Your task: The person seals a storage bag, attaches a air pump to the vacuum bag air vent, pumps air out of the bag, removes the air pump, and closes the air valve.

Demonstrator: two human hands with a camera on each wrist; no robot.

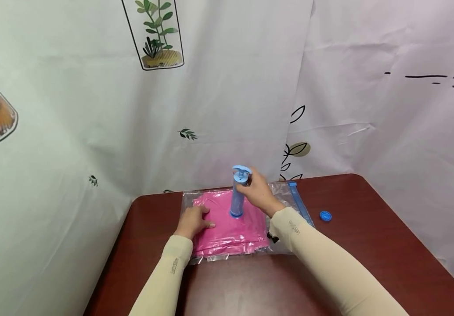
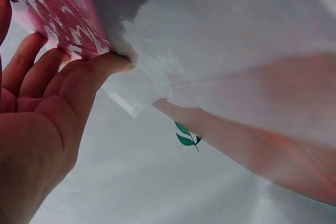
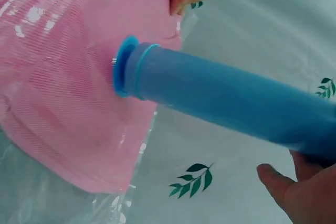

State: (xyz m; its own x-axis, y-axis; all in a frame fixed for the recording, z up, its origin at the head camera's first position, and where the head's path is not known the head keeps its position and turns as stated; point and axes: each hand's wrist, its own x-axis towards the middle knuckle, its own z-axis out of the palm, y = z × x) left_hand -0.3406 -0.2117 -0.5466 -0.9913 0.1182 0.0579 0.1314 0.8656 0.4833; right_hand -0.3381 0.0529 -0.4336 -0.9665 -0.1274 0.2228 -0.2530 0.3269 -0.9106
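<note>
A clear vacuum bag (image 1: 284, 246) with a folded pink garment (image 1: 231, 231) inside lies flat on the dark red table (image 1: 369, 254). A blue hand pump (image 1: 237, 198) stands upright on the bag's valve. My right hand (image 1: 256, 193) grips the pump's barrel near its top handle; in the right wrist view the pump (image 3: 220, 95) runs from the valve to that hand (image 3: 307, 192). My left hand (image 1: 193, 221) rests flat on the bag's left part, fingers straight on the plastic over the garment. The left wrist view shows this hand (image 2: 47, 114) pressing the bag's film (image 2: 79, 24).
A small blue round cap (image 1: 325, 215) lies on the table right of the bag. The bag's blue zip strip (image 1: 300, 202) runs along its right edge. White curtains printed with plants (image 1: 160, 39) hang close behind and at both sides of the table.
</note>
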